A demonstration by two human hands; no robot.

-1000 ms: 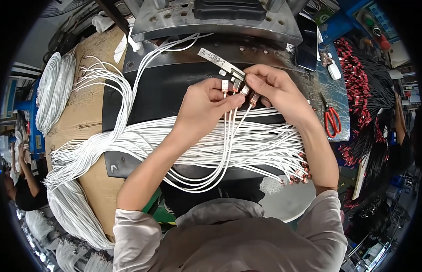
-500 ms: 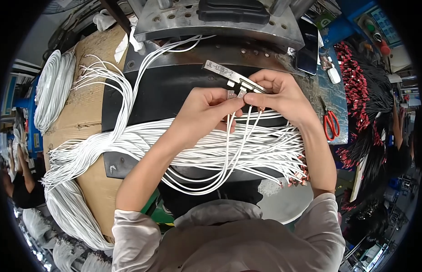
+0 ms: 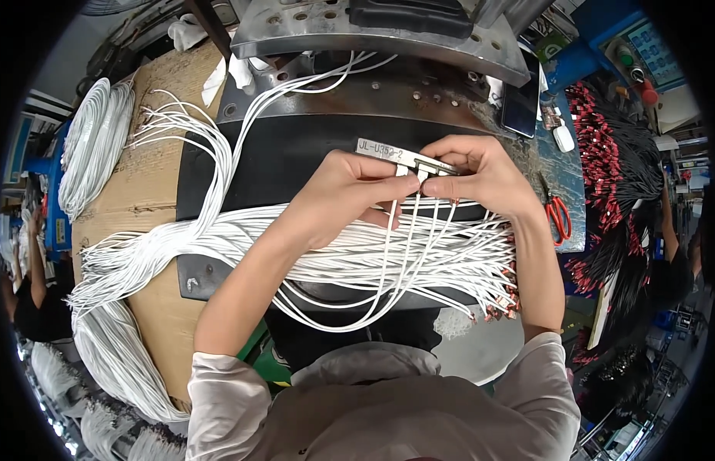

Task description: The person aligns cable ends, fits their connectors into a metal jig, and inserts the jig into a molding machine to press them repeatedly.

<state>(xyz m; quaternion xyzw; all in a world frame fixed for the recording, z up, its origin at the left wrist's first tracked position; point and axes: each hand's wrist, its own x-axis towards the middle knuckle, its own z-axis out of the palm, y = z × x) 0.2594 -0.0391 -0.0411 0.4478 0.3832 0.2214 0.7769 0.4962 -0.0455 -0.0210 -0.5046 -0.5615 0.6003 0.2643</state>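
Observation:
A flat metal bar fixture (image 3: 379, 149) with stamped marks is held between my hands above the black work surface. My right hand (image 3: 487, 178) is closed around the bar's right end, thumb in front and fingers behind. At the bar's near edge sit small white connectors (image 3: 423, 175), with thin white cables hanging from them toward me. My left hand (image 3: 330, 196) is closed with thumb and index finger pinching at one of these connectors; the fingertips partly hide it. Below my hands lies a wide bundle of white cables (image 3: 373, 257), its right ends showing copper-coloured tips.
A steel machine block (image 3: 311, 38) stands across the far side. Red-handled cutters (image 3: 557, 219) and a dark phone (image 3: 520, 107) lie at right. Coiled white cables (image 3: 96, 146) rest on cardboard at left. Black cables with red ends (image 3: 603, 177) hang farther right, and other people's arms show at both sides.
The bar has come slightly nearer and turned more level. My left hand's connector has moved up against the bar's near edge, and the cables hang more spread apart.

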